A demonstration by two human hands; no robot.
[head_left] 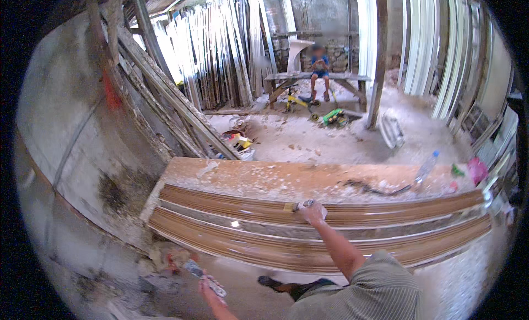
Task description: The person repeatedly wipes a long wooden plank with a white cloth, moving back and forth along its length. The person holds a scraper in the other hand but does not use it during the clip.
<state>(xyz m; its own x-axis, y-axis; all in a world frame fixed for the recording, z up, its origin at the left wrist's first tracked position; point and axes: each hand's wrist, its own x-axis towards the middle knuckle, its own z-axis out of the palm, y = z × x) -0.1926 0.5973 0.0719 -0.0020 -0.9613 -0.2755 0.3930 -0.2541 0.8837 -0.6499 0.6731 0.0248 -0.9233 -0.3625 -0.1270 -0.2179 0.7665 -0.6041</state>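
My right hand [313, 211] is closed round a paintbrush [290, 207]. Its pale bristles point left, on or just above the far one of two long brown ribbed panels [231, 203]. The near panel [220, 237] runs alongside, with a grey strip between them and pale edges. Both have glossy highlights. Low on the left, off the bench's near side, my left hand [211, 289] is wrapped round the handle of what looks like a putty knife [193, 268], its blade pointing up and away. White residue marks both hands.
Behind the panels lies a white-spattered wooden board [264, 174] with a clear bottle [427, 166], a dark cord-like strip [380, 189] and a pink bag [477, 170]. Leaning planks [165, 99] stand left. Farther off, a person [319, 66] sits on a bench [344, 77] near small ride-on toys [333, 117].
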